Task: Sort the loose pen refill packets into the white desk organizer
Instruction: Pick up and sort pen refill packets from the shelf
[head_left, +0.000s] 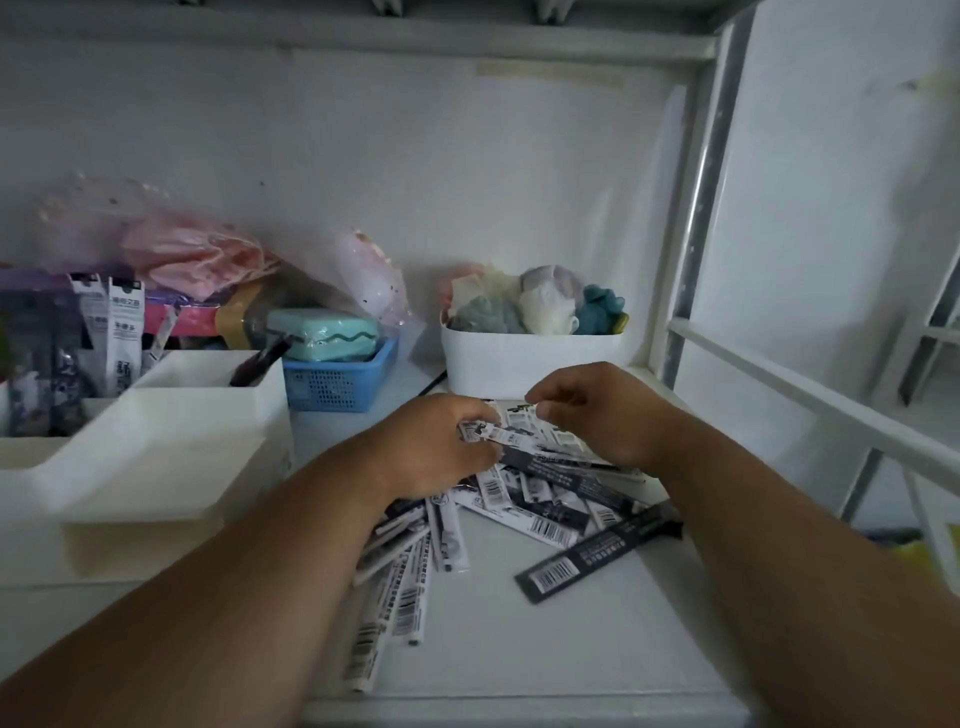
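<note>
Sorting barely underway by the look of it: only a few tall white refill packets (122, 332) upright in the back compartment of the white plastic desk organizer (171, 447), well left of the fingers. Left hand (431, 447) and right hand (597, 410) both pinching one white barcoded packet (498, 434) between them. Scattered beneath and nearer: the loose pile of white and black refill packets (519, 514) on the worktop (519, 649). Just beyond the fingers: white tub (530, 358) of crumpled cloth. Left of that: blue mesh basket (337, 384) with teal case.

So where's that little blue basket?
The blue basket sits at the back of the shelf, left of centre, between the white desk organizer and the white tub of cloths.
</note>
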